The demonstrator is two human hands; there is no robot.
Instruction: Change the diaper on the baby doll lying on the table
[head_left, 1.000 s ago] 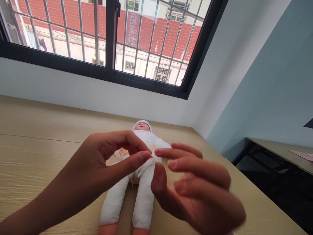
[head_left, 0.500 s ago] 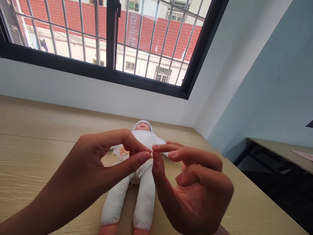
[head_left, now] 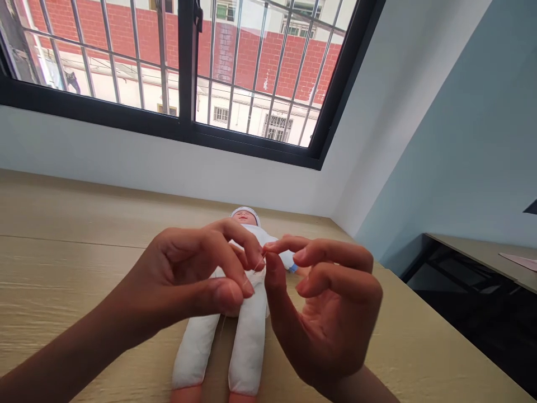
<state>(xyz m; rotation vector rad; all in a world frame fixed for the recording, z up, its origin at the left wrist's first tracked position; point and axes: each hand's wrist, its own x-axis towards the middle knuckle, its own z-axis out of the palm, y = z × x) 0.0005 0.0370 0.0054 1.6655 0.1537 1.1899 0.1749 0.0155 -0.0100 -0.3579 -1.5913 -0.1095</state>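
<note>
My left hand (head_left: 210, 274) pinches thumb and forefinger together on a fine pale thread (head_left: 259, 264), which runs up toward the other hand. More of the thread seems to hang below, between the doll's legs. Facing it, my right hand (head_left: 327, 296) holds thumb and forefinger tip to tip on something too small to make out, its other fingers curled loosely. The two hands nearly touch. Behind them a baby doll (head_left: 247, 347) in white clothes and a cap lies on its back; my hands cover much of its torso.
The doll lies on a pale wooden table (head_left: 75, 280) set against a white wall below a black-framed barred window (head_left: 187, 129). At the right, beyond the table's edge, stands a dark desk (head_left: 461, 280) with a pink sheet (head_left: 518, 262) on top.
My left hand's pinch has moved down and left from the right fingertips, its fingers more spread. My right hand has shifted slightly left. The white and orange piece by the doll's waist is now hidden.
</note>
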